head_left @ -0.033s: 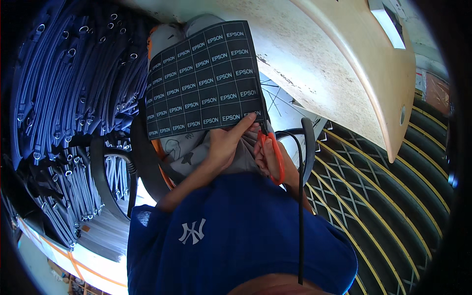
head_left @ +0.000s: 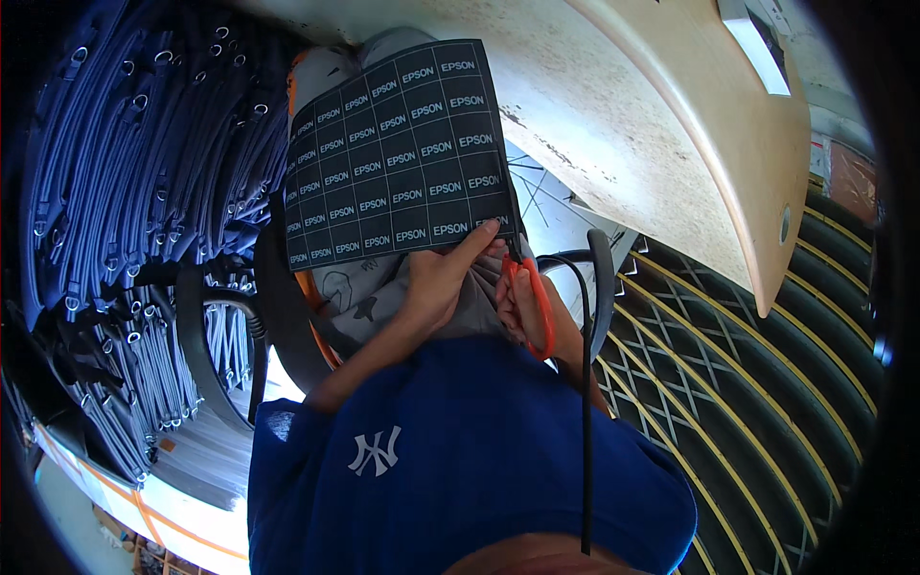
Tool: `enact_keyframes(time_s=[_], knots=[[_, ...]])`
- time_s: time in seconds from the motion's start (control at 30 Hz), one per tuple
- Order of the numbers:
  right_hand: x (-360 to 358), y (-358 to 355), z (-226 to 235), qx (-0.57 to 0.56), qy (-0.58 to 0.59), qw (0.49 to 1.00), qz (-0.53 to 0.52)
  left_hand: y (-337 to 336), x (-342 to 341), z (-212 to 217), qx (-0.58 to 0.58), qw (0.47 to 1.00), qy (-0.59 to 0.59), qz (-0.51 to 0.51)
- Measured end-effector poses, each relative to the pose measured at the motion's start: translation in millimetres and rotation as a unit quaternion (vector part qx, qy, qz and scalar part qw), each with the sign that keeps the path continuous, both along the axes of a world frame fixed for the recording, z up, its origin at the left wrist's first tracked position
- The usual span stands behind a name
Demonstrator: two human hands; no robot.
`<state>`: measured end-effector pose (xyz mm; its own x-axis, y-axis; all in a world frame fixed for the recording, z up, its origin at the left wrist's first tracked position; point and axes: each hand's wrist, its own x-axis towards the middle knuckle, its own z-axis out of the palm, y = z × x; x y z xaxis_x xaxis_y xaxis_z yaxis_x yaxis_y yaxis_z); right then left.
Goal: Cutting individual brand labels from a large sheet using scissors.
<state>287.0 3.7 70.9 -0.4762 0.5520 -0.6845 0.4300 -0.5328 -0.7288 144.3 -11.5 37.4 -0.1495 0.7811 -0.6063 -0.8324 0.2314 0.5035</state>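
Observation:
A flat black piece (head_left: pixel 401 158), printed all over with a pale grid and repeated lettering, lies across my lap; whether it is a single sheet or a pouch I cannot tell. My left hand (head_left: pixel 443 273) grips its near right corner, thumb on top and the other fingers mostly underneath. Orange-handled scissors (head_left: pixel 545 321) are in my right hand (head_left: pixel 520 305), fingers wrapped around the handles. Their dark blades point away from me, right at that same corner along the right edge. How far the blades are parted is too small to make out.
Many dark blue straps with metal rings (head_left: pixel 144 144) hang or lie at the left. A chair armrest (head_left: pixel 601 287) stands at my right, with a black cable (head_left: pixel 586 402) beside it. The pale tabletop (head_left: pixel 661 115) curves across the far right, above a ribbed dark surface with yellow lines (head_left: pixel 738 383).

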Motion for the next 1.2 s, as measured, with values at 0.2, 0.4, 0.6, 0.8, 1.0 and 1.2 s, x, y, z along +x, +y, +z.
enact_keyframes(time_s=[0.2, 0.4, 0.6, 0.8, 1.0, 1.2], knots=[[-3.7, 3.2, 6.7, -0.006, -0.024, 1.000, -0.007, -1.5, -1.5, -3.6, 0.002, 1.000, -0.011, -0.008], [-4.2, 4.9, 9.8, -0.022, -0.050, 0.998, -0.016, -1.9, -3.5, -3.4, 0.003, 1.000, -0.022, -0.013], [-3.6, 4.4, 8.8, -0.023, -0.051, 0.998, -0.007, -3.5, -5.5, -4.6, -0.001, 1.000, -0.030, 0.003], [7.5, -4.4, -8.3, 0.040, 0.020, 0.999, 0.026, -3.3, -7.6, -2.2, 0.008, 0.999, -0.032, 0.001], [8.6, -5.8, -14.6, 0.045, 0.076, 0.995, 0.044, -5.3, -8.7, -1.1, 0.023, 0.999, -0.031, -0.006], [8.5, -3.0, -14.8, 0.051, 0.075, 0.995, 0.041, -6.8, -5.8, 5.8, 0.020, 0.999, -0.008, -0.032]])
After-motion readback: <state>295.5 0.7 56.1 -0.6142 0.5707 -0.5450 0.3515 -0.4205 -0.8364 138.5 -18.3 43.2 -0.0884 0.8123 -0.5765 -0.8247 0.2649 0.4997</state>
